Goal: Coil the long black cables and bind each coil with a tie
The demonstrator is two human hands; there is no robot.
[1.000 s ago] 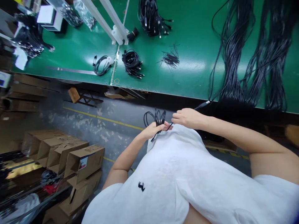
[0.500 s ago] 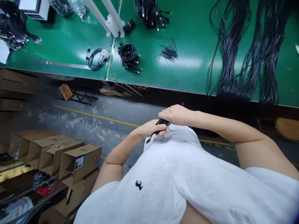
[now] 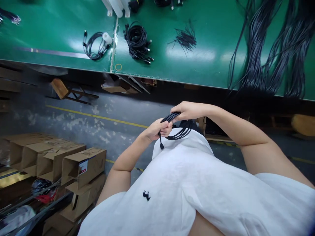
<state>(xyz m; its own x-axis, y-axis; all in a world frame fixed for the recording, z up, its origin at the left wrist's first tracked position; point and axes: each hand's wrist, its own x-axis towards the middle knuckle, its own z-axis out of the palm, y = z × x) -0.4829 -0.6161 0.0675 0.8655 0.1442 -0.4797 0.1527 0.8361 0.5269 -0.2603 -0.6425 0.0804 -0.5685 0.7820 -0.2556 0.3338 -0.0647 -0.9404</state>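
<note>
My left hand (image 3: pixel 157 129) and my right hand (image 3: pixel 188 110) both grip a coiled black cable (image 3: pixel 180 130) in front of my white shirt, just below the edge of the green table (image 3: pixel 61 26). The left fingers are closed round one end of the coil, and a plug end dangles beneath that hand. My right fingers are wrapped over the other side of the loops.
On the green table lie a bundled black cable (image 3: pixel 137 37), a smaller coil with a white part (image 3: pixel 95 46), a pile of short black ties (image 3: pixel 185 37) and long loose cables (image 3: pixel 273 46) at the right. Open cardboard boxes (image 3: pixel 73 167) stand on the floor at the left.
The cable has gone from loose loops to a gathered coil held between both hands. The view has shifted down, and my right hand has moved left and up over the coil.
</note>
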